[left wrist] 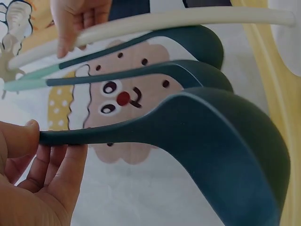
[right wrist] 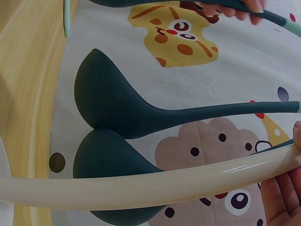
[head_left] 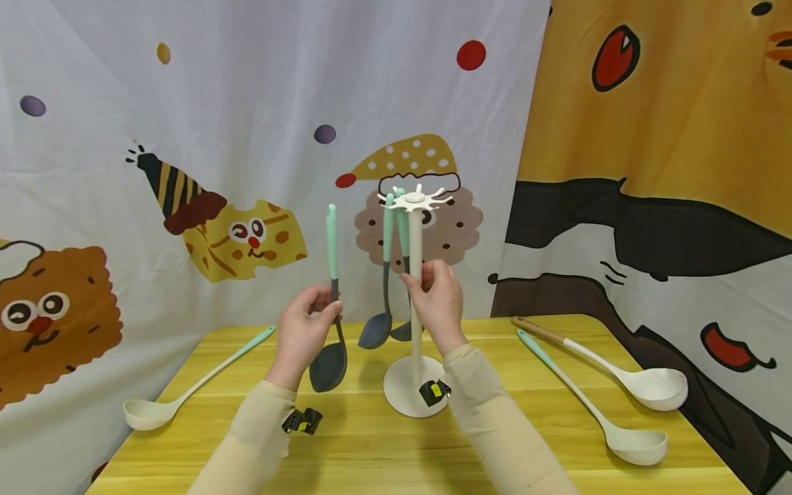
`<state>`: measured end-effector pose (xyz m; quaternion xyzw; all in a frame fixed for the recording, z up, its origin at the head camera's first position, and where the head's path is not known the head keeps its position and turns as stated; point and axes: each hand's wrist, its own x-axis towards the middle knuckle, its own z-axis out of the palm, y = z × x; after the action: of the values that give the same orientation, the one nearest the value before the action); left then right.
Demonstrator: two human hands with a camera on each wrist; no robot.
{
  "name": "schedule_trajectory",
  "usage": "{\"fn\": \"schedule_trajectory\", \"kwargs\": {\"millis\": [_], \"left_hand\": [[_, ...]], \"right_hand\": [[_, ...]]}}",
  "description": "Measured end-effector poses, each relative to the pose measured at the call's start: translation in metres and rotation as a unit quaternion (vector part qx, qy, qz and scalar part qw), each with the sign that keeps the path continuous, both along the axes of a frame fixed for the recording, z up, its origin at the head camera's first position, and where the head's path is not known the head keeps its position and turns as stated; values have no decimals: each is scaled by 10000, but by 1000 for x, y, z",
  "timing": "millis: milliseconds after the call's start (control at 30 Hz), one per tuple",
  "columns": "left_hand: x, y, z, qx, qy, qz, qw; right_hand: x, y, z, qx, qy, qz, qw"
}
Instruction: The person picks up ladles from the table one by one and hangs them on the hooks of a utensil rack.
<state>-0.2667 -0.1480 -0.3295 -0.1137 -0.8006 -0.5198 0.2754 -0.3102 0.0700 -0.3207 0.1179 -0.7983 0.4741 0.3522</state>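
1. Nearest us: two pale sleeves (head_left: 254, 430), one either side of the stand (head_left: 416, 337), each with a small black wrist device (head_left: 303, 421).
2. Wooden table (head_left: 365, 454) under the stand. Left of the stand lies a pale ladle (head_left: 150, 416), mint handle. Well right of it we log a second pale ladle (head_left: 637, 445), also mint-handled, and beyond that a brown-handled ladle (head_left: 658, 390).
3. Left hand (head_left: 306, 333), left of the stand: thumb and fingers pinch the dark shaft of a mint-handled ladle (head_left: 333, 265). We see it near upright, bowl down, apart from the stand.
4. Right hand (head_left: 438, 302), at the stand: thumb and fingers close about the pole. Whether they also touch a shaft behind, we cannot tell.
5. Left hung ladle (head_left: 375, 331) and right hung ladle (head_left: 404, 234): dark bowls down, handle tops at the stand's crown.
6. Farthest, behind the stand: printed cloth (head_left: 247, 117), cartoon faces and dots.
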Motion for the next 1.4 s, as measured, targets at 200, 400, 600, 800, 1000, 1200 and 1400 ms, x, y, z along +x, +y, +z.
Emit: {"fn": "schedule_trajectory", "kwargs": {"millis": [200, 400, 600, 800, 1000, 1200, 1400], "left_hand": [[4, 8, 8, 26, 174, -202, 9996], [6, 14, 11, -20, 335, -342, 9989], [6, 23, 13, -65, 492, -444, 9978], [5, 32, 13, -177, 787, -570, 9951], [3, 39, 13, -121, 851, -738, 9936], [3, 45, 14, -141, 819, -756, 9937], [0, 49, 14, -231, 879, -831, 9924]], "right_hand": [[0, -1, 0, 11, -21, -20, 10000], [0, 0, -1, 21, -38, -56, 10000], [0, 0, -1, 20, -28, -46, 10000], [0, 0, 0, 26, -25, -86, 10000], [0, -1, 0, 21, -6, -122, 9999], [1, -1, 0, 35, -16, -150, 9999], [0, 0, -1, 42, 26, -139, 9999]]}}
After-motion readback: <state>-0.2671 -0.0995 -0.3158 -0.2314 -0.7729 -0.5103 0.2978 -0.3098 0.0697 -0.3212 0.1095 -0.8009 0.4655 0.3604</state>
